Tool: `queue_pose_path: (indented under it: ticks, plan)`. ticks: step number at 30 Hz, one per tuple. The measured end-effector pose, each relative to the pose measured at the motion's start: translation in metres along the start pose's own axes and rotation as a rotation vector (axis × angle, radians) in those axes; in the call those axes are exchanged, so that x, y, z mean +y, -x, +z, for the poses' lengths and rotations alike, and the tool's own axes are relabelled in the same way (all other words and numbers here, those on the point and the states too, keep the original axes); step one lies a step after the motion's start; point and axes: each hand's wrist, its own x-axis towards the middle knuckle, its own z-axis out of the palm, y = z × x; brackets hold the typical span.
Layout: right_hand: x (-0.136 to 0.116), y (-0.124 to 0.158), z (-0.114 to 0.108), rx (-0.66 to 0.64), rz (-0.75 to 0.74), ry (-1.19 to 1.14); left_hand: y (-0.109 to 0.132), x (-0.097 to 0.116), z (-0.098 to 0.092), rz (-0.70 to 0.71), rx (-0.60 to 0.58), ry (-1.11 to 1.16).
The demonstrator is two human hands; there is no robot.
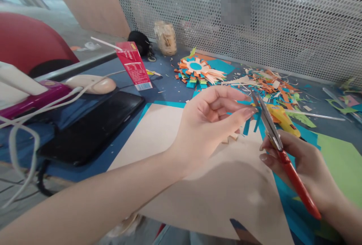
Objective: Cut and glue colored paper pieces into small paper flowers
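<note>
My left hand pinches a small piece of blue paper between thumb and fingers. Narrow cut strips of it hang down like a fringe. In my right hand is a pair of scissors with red handles, its blades pointing up beside the paper. The blades look nearly together; whether they touch the paper I cannot tell. Below both hands lies a large cream sheet over blue sheets. A layered paper flower with a blue centre sits behind my left hand.
A yellow glue gun lies behind the scissors, near a heap of paper scraps. Green paper is at right. To the left are a black phone, white cables and a red drink carton. A perforated metal panel bounds the back.
</note>
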Motion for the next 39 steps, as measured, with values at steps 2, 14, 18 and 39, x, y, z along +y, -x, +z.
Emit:
queue_pose_path:
  ticks: [2, 14, 18, 39]
  plan:
    - [-0.0007, -0.0003, 0.0005, -0.012, 0.015, -0.013, 0.0002, -0.0003, -0.0001, -0.003, 0.001, -0.004]
    - [-0.0002, 0.0002, -0.0006, 0.010, 0.015, 0.072, 0.0005, -0.0009, -0.0002, -0.015, 0.004, -0.015]
    - [-0.0012, -0.0004, 0.0002, 0.018, 0.018, 0.073, 0.0007, -0.0011, -0.0001, -0.009, 0.007, -0.021]
    - [-0.0042, -0.0013, -0.0018, 0.017, 0.042, 0.046, 0.0000, -0.0005, -0.0015, -0.009, 0.010, -0.045]
